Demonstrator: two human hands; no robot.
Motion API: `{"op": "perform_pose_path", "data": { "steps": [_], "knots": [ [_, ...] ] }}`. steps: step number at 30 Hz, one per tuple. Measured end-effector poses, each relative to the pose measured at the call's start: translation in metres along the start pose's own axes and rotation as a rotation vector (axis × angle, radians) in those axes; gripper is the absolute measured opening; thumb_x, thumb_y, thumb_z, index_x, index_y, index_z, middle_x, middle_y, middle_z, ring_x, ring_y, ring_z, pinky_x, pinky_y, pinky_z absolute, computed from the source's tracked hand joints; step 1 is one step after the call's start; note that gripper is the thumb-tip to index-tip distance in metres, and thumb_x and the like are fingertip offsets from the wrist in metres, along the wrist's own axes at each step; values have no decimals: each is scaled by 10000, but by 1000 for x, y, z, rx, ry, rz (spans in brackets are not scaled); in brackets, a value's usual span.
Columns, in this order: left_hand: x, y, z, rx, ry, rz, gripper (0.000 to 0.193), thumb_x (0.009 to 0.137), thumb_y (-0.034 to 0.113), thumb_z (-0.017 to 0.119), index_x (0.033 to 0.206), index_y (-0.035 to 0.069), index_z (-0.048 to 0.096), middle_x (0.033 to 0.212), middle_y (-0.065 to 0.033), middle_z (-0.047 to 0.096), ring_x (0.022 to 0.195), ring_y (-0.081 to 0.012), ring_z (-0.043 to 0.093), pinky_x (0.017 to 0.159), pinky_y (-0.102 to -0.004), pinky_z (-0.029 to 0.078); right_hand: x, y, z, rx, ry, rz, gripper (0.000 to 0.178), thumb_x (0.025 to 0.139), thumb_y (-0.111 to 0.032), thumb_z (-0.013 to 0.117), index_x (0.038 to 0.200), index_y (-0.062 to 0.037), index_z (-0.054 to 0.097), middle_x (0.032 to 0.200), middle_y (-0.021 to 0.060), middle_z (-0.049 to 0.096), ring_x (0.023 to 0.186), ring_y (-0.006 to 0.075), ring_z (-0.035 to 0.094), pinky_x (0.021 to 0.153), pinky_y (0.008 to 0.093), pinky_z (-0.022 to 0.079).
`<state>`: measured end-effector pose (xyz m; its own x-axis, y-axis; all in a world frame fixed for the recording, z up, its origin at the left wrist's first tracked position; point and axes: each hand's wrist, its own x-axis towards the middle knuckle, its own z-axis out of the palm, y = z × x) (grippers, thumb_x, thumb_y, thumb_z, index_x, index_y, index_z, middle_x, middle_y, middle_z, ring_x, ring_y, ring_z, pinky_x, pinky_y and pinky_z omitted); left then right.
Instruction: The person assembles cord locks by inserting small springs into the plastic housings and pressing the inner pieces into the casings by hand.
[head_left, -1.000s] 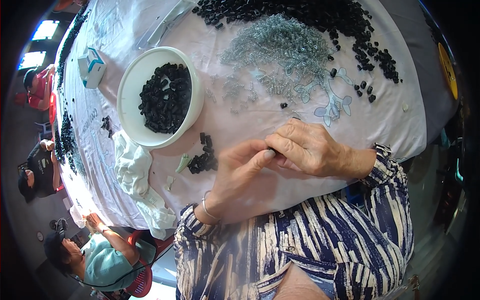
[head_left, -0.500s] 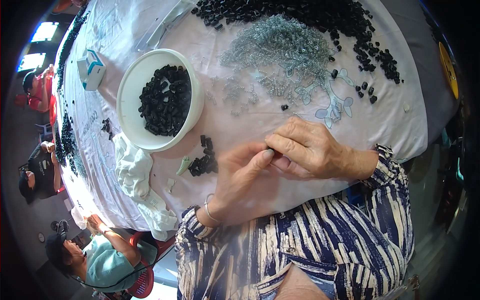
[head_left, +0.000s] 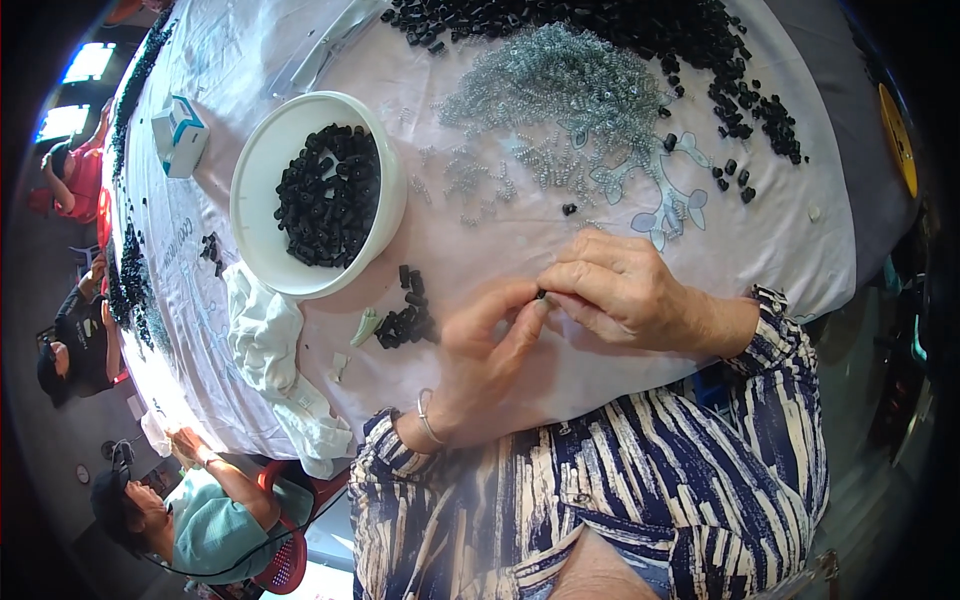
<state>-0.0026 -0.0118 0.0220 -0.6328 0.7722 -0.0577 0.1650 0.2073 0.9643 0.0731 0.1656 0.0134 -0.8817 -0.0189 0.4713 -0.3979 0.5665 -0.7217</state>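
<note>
My left hand and my right hand meet over the near part of the table, fingertips together. Between them is a small black plastic part, pinched by the left thumb and forefinger. Right fingertips are pressed together at the same part; whether they also hold something smaller is hidden. The left hand is slightly blurred. Beyond the hands spreads a heap of small metal springs, with a large pile of black plastic parts behind it. Several more black parts lie just left of my left hand.
A white plastic bowl holding black parts stands at left. A crumpled white cloth lies near it, with a small green-white piece alongside. A white-and-blue box is farther left. Other people sit along the table's left side.
My hands stay together, with the left fingers shifting slightly around the black part. At far left, co-workers' arms have moved.
</note>
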Motion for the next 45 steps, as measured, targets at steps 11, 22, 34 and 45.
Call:
{"op": "perform_pose_path", "data": {
  "steps": [11, 22, 34, 45],
  "knots": [
    [7, 5, -8, -259, -59, -251, 183, 913, 85, 611, 1030, -50, 650, 898, -73, 686, 809, -106, 630, 713, -229, 506, -2, -1, 9, -116, 41, -77, 365, 661, 10, 731, 991, 57, 584, 846, 135, 598, 677, 249, 585, 562, 321, 496],
    [7, 4, -14, -554, -167, -398, 204, 937, 107, 576, 1002, -75, 641, 907, -88, 687, 831, -120, 634, 731, -245, 517, 0, 1, 9, -93, 16, -101, 344, 653, 2, 730, 959, 49, 578, 826, 113, 578, 674, 234, 563, 569, 323, 479],
    [8, 0, -18, -480, -200, -438, 227, 921, 145, 617, 1041, -45, 650, 909, -75, 685, 818, -102, 626, 712, -231, 513, -1, 0, 6, -118, -23, -72, 319, 629, 0, 750, 900, 29, 584, 805, 106, 551, 660, 240, 539, 546, 329, 467],
    [5, 1, -11, -422, -139, -407, 223, 928, 149, 610, 1036, -45, 639, 907, -68, 682, 802, -87, 608, 708, -217, 493, -3, 1, 8, -194, -33, -103, 343, 629, -26, 744, 921, 55, 584, 818, 114, 552, 669, 245, 549, 561, 337, 483]
  ]
}}
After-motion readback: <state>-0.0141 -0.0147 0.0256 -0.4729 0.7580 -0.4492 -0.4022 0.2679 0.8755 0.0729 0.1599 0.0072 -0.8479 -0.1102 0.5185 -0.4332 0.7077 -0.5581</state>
